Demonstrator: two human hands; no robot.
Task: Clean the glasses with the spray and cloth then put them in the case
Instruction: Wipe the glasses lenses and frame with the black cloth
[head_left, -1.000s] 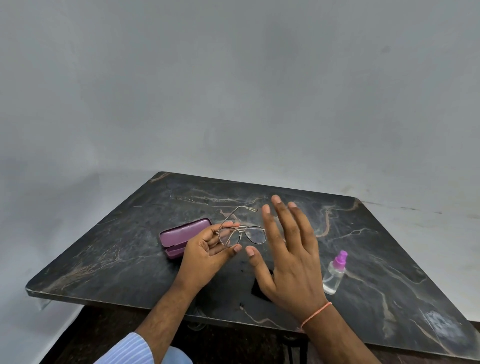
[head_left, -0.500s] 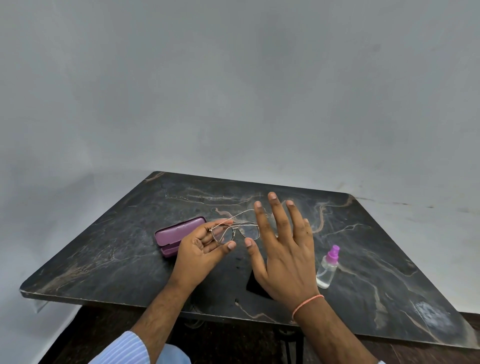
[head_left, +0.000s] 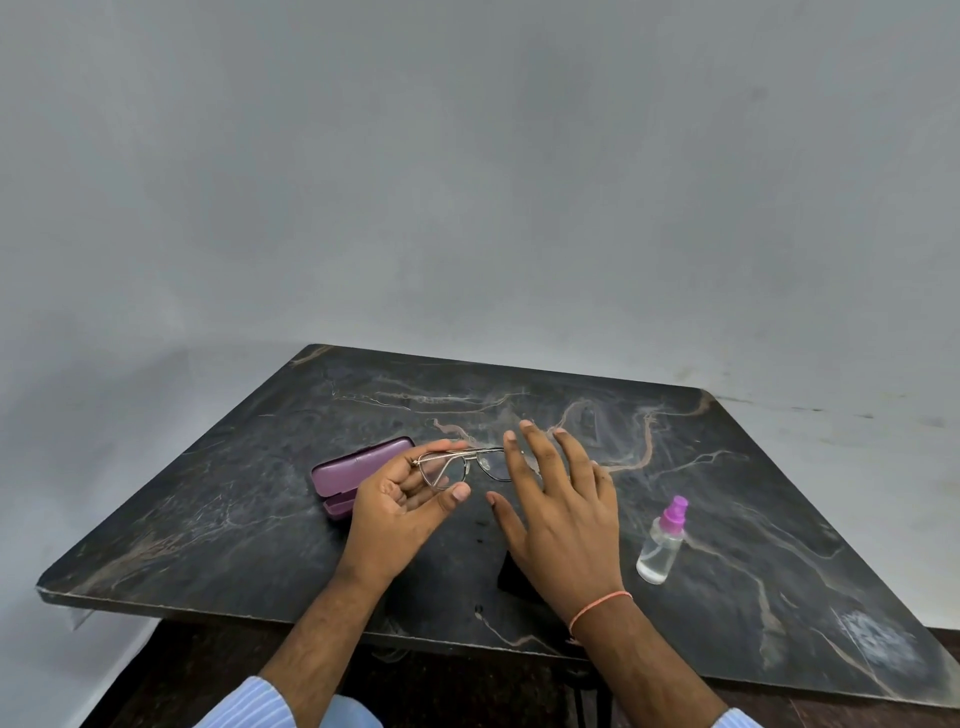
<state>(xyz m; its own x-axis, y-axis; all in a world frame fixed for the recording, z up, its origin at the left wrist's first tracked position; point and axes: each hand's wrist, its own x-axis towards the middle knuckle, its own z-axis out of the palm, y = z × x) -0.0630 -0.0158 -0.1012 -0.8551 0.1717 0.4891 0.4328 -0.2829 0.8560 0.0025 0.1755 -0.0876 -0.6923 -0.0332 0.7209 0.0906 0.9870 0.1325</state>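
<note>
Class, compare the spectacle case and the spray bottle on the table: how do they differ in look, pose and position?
The case is opaque purple and lies flat; the spray bottle has a clear body and stands roughly upright. The case sits just behind the left hand, which holds the glasses; the bottle stands apart, beyond the open right hand. The case is long and low; the bottle is narrow and tall. Shared: purple colouring (the bottle's cap), and neither is held.
</note>
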